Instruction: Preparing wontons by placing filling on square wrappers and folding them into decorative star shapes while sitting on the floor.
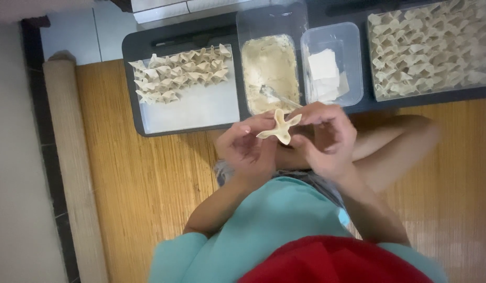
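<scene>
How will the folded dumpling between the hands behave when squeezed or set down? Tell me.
The dumpling probably stays soft and floppy: its thin wrapper corners flare and bend. It looks light, pinched only by fingertips of the left hand and right hand. Likely fragile, so hard squeezing could tear it.

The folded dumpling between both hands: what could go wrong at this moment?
1. The dumpling is pinched only by fingertips of the left hand and right hand; its thin wrapper might tear or open.
2. It hangs above the lap, not over the tray, so a slip would probably drop it on clothing.
3. The spoon in the filling tub lies close to the hands and could be knocked.
</scene>
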